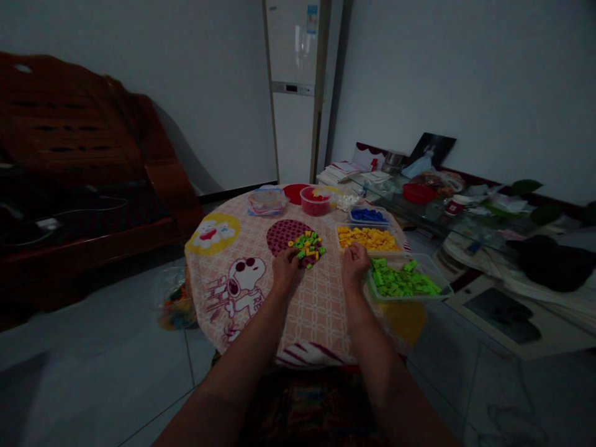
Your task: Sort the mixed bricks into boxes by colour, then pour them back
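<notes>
Tabletop (pixel 321 310): round, under a patterned cloth.
Left arm (pixel 251 347): ends in the left hand (pixel 285 267), fingers at the pile near mid-tabletop; too dark to tell whether it pinches a block.
Right arm (pixel 372 341): ends in the right hand (pixel 355 267), curled at the yellow box's near left corner; grip width and contents cannot be told.
Green box (pixel 442 290): green blocks, overhanging the right edge.
Yellow box (pixel 386 253): yellow blocks, just behind.
Blue box (pixel 367 223): blue blocks, farther back.
Red tub (pixel 315 208): toward the far edge.
Pile (pixel 307 244): loose green and yellow blocks.
</notes>
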`<state>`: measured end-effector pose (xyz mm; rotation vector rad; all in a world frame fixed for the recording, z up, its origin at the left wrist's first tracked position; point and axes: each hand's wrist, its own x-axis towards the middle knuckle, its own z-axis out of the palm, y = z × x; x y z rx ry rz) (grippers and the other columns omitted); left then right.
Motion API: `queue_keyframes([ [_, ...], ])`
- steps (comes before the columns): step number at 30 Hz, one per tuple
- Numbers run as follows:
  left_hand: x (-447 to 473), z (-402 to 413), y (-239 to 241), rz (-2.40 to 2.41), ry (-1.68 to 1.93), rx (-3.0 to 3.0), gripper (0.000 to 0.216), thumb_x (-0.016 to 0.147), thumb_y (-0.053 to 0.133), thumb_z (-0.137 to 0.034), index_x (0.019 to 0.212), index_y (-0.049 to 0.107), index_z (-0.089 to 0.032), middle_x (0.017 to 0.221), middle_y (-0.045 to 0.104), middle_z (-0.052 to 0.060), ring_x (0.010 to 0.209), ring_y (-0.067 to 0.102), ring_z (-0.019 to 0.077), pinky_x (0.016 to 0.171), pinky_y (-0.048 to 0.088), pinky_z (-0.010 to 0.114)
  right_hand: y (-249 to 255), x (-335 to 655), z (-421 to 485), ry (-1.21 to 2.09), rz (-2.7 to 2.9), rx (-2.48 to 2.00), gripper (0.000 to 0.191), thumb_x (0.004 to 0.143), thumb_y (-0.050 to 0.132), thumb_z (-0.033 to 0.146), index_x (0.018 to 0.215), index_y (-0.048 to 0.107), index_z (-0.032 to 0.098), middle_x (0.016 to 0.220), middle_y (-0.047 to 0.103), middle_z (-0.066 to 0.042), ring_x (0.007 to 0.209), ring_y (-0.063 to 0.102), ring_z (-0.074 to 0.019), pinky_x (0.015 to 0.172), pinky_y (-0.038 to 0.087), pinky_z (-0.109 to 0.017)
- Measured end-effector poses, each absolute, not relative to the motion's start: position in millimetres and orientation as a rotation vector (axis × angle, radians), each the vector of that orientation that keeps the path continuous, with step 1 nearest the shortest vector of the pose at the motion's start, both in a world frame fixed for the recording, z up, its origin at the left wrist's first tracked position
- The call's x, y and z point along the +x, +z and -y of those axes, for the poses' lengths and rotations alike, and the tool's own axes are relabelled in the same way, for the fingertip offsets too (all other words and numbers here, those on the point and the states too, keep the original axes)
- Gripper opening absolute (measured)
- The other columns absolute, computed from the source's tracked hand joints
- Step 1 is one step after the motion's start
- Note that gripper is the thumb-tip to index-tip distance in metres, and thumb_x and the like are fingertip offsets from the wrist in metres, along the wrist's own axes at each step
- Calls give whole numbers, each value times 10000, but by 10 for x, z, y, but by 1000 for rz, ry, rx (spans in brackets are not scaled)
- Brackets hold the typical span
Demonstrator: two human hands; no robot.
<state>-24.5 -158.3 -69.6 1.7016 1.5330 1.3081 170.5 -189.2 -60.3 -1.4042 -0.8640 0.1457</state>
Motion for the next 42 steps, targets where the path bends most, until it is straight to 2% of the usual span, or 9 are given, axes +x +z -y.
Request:
queue_keyframes([
  [4, -247, 1579, -713, -1507, 1318, 1694, 302, 792, 602, -117, 1036, 774, -168, 1112, 768, 96, 1072, 691, 254, 1015, 506, 391, -581, 1588, 1989, 179, 1164, -1564, 181, 843, 534, 270, 882, 690, 185, 823, 727, -45, 778, 657, -179, 761, 499, -272],
  [7, -248, 1564, -746, -1490, 1334, 1685, 304, 790, 598, -118, 1032, 775, -166, 1103, 767, 104, 1056, 697, 257, 1005, 515, 397, -548, 1469, 2031, 182, 1435, -1725, 181, 899, 540, 261, 883, 711, 205, 867, 745, -40, 811, 665, -173, 766, 472, -254],
  [10, -252, 1549, -770, -1486, 1348, 1681, 294, 783, 604, -122, 1014, 779, -175, 1074, 772, 99, 1027, 706, 255, 991, 526, 402, -511, 1380, 2033, 118, 1674, -1880, 200, 959, 544, 322, 949, 720, 226, 968, 753, -45, 882, 671, -172, 778, 452, -250],
  [15, -264, 1536, -779, -1492, 1349, 1700, 294, 779, 611, -122, 1011, 781, -182, 1069, 775, 96, 1019, 708, 255, 986, 529, 403, -444, 1274, 2006, 32, 1854, -2069, 282, 982, 551, 432, 1085, 696, 213, 1091, 733, -90, 965, 676, -202, 775, 460, -273],
  [20, -261, 1525, -794, -1494, 1347, 1707, 290, 783, 603, -125, 1006, 779, -181, 1075, 773, 94, 1024, 704, 255, 987, 527, 408, -423, 1242, 2013, 1, 1871, -2138, 284, 1036, 430, 338, 1081, 680, 212, 1096, 723, -94, 965, 678, -190, 788, 459, -275],
  [23, -257, 1528, -786, -1508, 1348, 1717, 274, 784, 611, -136, 997, 779, -174, 1052, 775, 96, 1019, 701, 253, 990, 521, 401, -420, 1244, 2019, -4, 1871, -2138, 309, 1045, 402, 356, 1086, 672, 211, 1101, 722, -88, 959, 679, -189, 789, 458, -274],
  [27, -256, 1535, -777, -1512, 1339, 1709, 277, 791, 612, -158, 1015, 776, -175, 1051, 775, 84, 1004, 701, 237, 974, 525, 375, -417, 1221, 1997, -9, 1846, -2159, 368, 1044, 399, 447, 1118, 667, 206, 1089, 726, -100, 948, 682, -200, 766, 459, -280],
  [35, -267, 1510, -811, -1504, 1327, 1737, 286, 796, 610, -166, 1030, 773, -179, 1076, 769, 90, 1027, 693, 241, 999, 515, 387, -503, 1259, 1964, -24, 1818, -2117, 298, 1034, 427, 378, 1086, 674, 219, 1064, 729, -81, 915, 671, -192, 746, 427, -271],
  [42, -244, 1545, -777, -1492, 1338, 1680, 289, 789, 598, -152, 1015, 775, -181, 1078, 772, 86, 1011, 697, 239, 987, 523, 388, -533, 1379, 2038, 38, 1540, -1914, 269, 1007, 466, 369, 1026, 690, 221, 925, 738, -50, 849, 658, -177, 743, 419, -246],
])
